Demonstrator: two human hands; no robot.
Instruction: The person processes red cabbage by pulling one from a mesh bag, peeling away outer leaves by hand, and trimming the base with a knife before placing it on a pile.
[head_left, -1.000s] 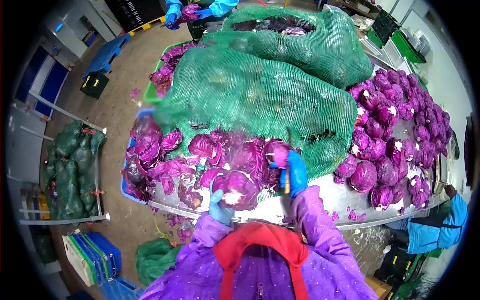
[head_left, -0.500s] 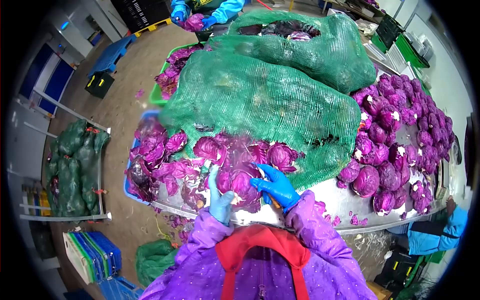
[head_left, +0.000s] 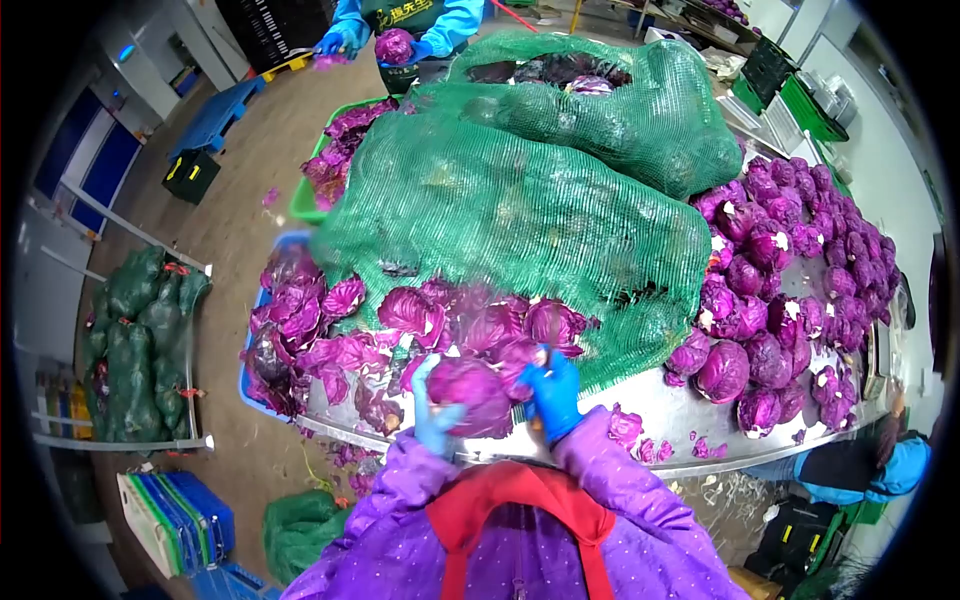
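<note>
Head view, looking down: a round red cabbage (head_left: 470,392) is held between two blue rubber-gloved hands, just above the near edge of the steel worktop (head_left: 665,415) and close to the person's chest. The left hand (head_left: 435,415) cups its left side from below, grip closed around the curve. The right hand (head_left: 552,395) wraps the right side, fingers curled over the glossy purple skin, grip clenched on the head as well. Sleeves are quilted purple with pale dots, under red apron straps.

Behind the cabbage lies a heap of loose leaves (head_left: 345,345), crinkled and floppy, deep magenta with paler ribs, spilling towards a blue crate (head_left: 248,385) at the worktop's left end. Two bulging sacks of coarse green netting (head_left: 520,210) slump across the middle. On the right, a pile of trimmed heads (head_left: 790,255), smooth and ball-shaped with white cut stems, covers the metal. At the far side another person's blue-gloved hand (head_left: 420,47) holds a small purple head (head_left: 394,45).
</note>
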